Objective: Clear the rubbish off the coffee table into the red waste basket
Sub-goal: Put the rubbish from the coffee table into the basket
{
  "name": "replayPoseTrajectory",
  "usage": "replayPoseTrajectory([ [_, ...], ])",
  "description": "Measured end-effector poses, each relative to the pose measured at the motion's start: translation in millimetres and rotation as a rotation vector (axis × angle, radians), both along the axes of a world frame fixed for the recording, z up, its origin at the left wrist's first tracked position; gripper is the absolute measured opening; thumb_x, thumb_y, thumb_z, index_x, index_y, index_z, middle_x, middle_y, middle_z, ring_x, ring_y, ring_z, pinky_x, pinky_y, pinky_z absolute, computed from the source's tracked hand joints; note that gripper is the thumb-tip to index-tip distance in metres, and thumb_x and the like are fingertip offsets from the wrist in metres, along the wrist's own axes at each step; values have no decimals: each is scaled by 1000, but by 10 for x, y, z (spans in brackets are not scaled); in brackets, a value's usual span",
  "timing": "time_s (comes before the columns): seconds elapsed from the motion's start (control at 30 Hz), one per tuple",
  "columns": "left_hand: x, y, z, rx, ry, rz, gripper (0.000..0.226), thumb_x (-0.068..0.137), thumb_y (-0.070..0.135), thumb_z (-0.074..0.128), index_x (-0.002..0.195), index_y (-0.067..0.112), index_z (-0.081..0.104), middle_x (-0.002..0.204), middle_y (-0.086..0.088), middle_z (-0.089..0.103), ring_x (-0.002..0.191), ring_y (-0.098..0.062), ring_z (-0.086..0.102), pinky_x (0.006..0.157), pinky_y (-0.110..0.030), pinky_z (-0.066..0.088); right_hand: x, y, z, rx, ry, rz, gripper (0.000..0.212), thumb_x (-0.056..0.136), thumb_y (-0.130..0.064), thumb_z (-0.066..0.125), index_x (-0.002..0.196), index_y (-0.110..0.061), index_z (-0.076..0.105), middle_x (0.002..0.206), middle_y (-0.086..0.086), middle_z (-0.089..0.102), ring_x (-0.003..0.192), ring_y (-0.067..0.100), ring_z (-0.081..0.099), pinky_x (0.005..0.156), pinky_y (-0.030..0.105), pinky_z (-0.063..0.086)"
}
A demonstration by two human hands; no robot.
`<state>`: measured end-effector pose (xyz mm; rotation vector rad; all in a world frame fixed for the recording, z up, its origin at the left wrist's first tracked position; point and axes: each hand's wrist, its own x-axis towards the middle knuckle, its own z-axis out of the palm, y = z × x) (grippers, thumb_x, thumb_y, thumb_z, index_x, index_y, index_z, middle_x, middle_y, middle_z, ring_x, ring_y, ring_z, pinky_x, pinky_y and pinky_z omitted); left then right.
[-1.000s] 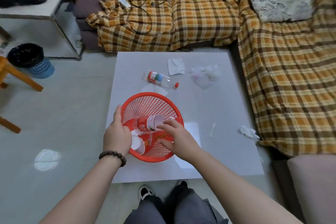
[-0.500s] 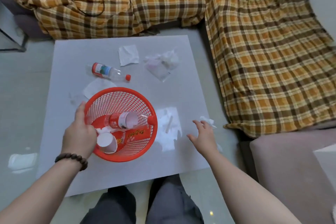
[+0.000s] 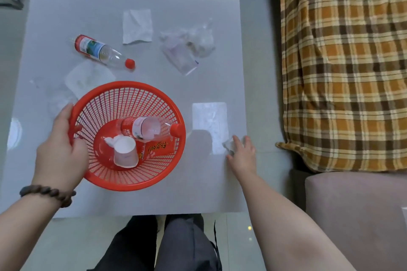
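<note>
The red waste basket (image 3: 130, 183) stands on the grey coffee table (image 3: 209, 193), near its front left. Inside lie a clear bottle with a red cap (image 3: 143, 128), a white paper cup (image 3: 124, 154) and a red packet (image 3: 158, 146). My left hand (image 3: 60, 149) grips the basket's left rim. My right hand (image 3: 242, 154) is at the table's right edge, thumb and fingers pinching a small crumpled tissue (image 3: 228, 144) that rests on the tabletop. A second plastic bottle (image 3: 99, 50), a white napkin (image 3: 137, 26), a crumpled clear bag (image 3: 187, 50) and a flat white wrapper (image 3: 88, 77) lie behind the basket.
A plaid-covered sofa (image 3: 343, 61) runs along the right and far sides, close to the table. A pink-grey cushioned seat (image 3: 356, 215) sits at the front right. My legs (image 3: 171, 246) are under the table's front edge. Thin clear film (image 3: 57, 99) lies left of the basket.
My right hand left the basket, swung to the table's right edge and closed its fingers on the crumpled tissue. The view tilted down and right. My left hand kept hold of the rim.
</note>
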<state>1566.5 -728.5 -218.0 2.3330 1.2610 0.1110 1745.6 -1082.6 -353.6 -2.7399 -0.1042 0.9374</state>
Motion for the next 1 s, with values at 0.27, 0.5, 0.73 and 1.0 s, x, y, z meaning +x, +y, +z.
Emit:
replayPoseTrajectory([
  [0.27, 87, -270, 435, 7, 19, 37, 67, 75, 27, 34, 135, 55, 21, 115, -11, 61, 91, -37, 59, 77, -52, 51, 67, 25, 1, 27, -92, -84, 37, 85, -2, 45, 117, -15, 58, 120, 11, 53, 111, 33, 43, 79, 32, 39],
  [0.5, 13, -410, 685, -57, -10, 48, 65, 84, 2, 41, 139, 33, 29, 105, -24, 62, 85, -42, 57, 76, -44, 44, -51, 510, 881, 488, -133, -140, 24, 81, -5, 50, 97, -16, 65, 93, 0, 60, 87, 20, 56, 66, 28, 36],
  [0.73, -85, -468, 745, -105, -63, 41, 67, 81, 2, 41, 140, 33, 29, 103, -21, 63, 84, -39, 58, 69, -34, 40, -509, 1316, 1770, 811, -259, 133, 15, 81, -10, 62, 92, -19, 66, 92, -3, 62, 86, 10, 55, 72, 17, 40],
  [1.0, -186, -485, 882, -102, -127, 36, 65, 85, 8, 39, 141, 38, 25, 95, -11, 63, 71, -23, 52, 65, -29, 41, -896, 2046, 1910, 774, -91, 418, 38, 83, -15, 63, 121, -15, 58, 120, 3, 58, 110, 20, 49, 90, 31, 42],
])
